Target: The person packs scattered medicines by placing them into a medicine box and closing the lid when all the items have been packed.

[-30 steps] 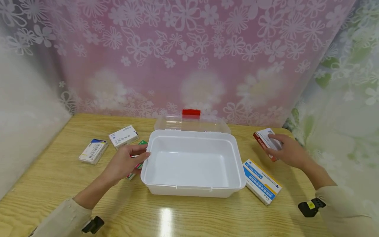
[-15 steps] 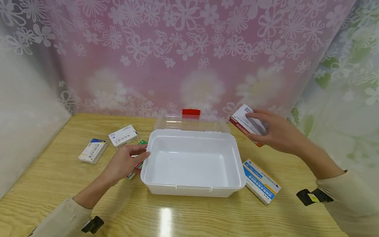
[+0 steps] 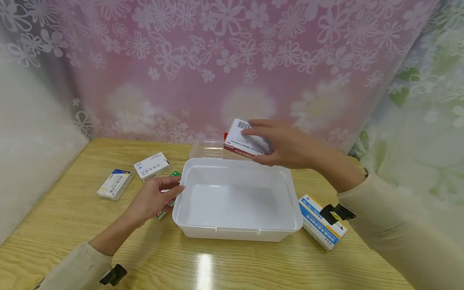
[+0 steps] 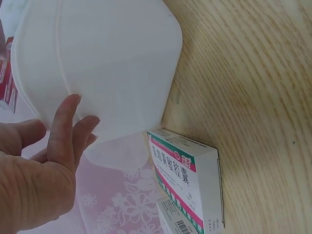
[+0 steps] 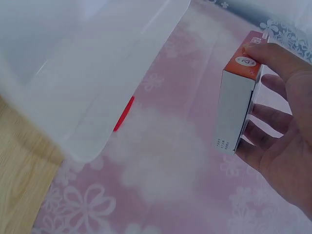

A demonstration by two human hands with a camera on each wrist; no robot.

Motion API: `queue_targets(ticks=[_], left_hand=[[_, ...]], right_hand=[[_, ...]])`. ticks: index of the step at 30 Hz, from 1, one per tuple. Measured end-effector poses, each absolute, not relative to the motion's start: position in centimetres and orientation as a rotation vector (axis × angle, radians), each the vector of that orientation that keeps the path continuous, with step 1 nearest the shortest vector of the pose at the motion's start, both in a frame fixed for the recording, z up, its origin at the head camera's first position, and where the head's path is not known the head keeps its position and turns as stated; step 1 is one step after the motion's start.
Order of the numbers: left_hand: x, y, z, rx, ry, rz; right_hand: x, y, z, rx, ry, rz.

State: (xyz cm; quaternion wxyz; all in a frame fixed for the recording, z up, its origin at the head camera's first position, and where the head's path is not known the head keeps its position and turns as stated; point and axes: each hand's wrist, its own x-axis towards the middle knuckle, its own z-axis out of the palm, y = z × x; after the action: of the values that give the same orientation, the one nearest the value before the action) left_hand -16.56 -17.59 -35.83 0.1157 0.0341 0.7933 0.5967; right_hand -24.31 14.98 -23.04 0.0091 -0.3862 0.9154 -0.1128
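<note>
My right hand [image 3: 286, 143] grips a white and dark red medicine box [image 3: 243, 141] between thumb and fingers, tilted above the back rim of a white plastic storage box [image 3: 237, 233]. In the right wrist view, the orange-red face of the medicine box [image 5: 243, 66] lies under the thumb. The storage box stands on the table, its clear lid [image 3: 206, 149] folded back behind it. At its left side, my left hand [image 3: 154, 199] holds the rim, thumb over the edge and fingers against the outer wall [image 4: 117, 63]. A green and pink medicine box [image 4: 180, 170] lies beside that wall, partly hidden by the hand in the head view.
Two white medicine boxes lie on the left, one with a blue and yellow end [image 3: 115, 184], the other plainer [image 3: 152, 166]. To the right, a blue, white and yellow medicine box [image 3: 320, 223] lies close to the storage box. A pink floral curtain [image 3: 232, 80] hangs behind the table.
My right hand has lifted the dark red and white medicine box off the table at the right and carried it left, over the storage box's back. My left hand has stayed at the rim.
</note>
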Motion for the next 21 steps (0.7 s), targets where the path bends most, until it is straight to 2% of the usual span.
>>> queue_targets(ticks=[11, 21], left_hand=[[-16.5, -17.9, -35.9, 0.096, 2.308, 1.772], [-16.7, -17.7, -36.2, 0.115, 2.309, 1.761]], right_hand=[[-25.8, 9.1, -25.8, -1.230, 2.637, -0.313], [-25.4, 7.2, -29.0, -1.351, 2.480, -0.242]])
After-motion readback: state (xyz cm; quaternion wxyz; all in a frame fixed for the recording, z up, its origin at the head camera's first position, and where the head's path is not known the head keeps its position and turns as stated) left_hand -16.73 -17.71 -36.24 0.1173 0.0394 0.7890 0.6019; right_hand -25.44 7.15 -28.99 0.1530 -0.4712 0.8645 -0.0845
